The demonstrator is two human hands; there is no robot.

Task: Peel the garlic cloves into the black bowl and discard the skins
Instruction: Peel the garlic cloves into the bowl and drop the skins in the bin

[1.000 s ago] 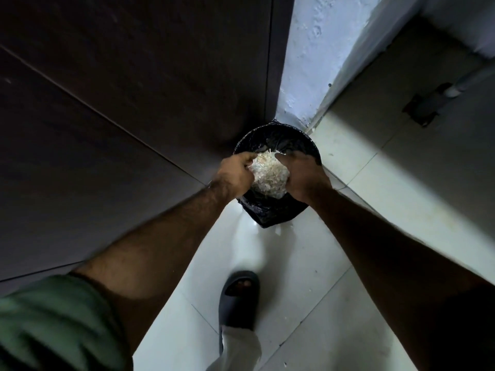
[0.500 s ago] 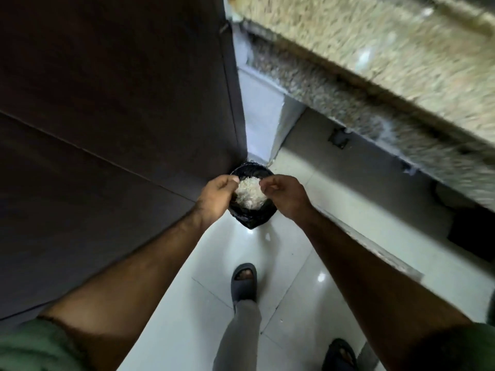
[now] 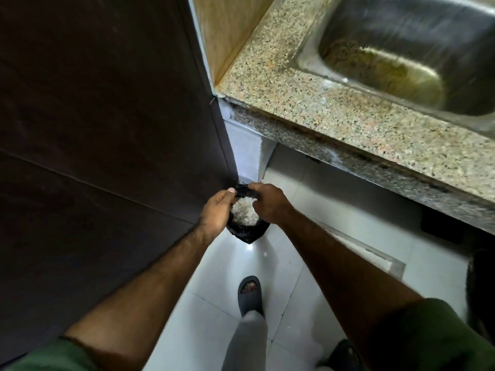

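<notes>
A small black plastic bag [image 3: 247,232] hangs above the white floor, close to the corner of the dark cabinet. Pale, papery garlic skins [image 3: 245,214] fill its open mouth. My left hand [image 3: 218,212] pinches the bag's rim on the left. My right hand [image 3: 269,203] grips the rim on the right and at the top. The skins show in the gap between the two hands. No black bowl and no garlic cloves are in view.
A tall dark cabinet door [image 3: 107,129] fills the left side. At the upper right, a speckled granite counter [image 3: 308,103] holds a steel sink [image 3: 401,57]. My foot in a grey slipper [image 3: 250,293] stands on the white tiled floor [image 3: 214,277].
The view has risen and pulled back, so the counter and sink have come into sight. Both hands have stayed on the black bag of skins, which now looks smaller and further below.
</notes>
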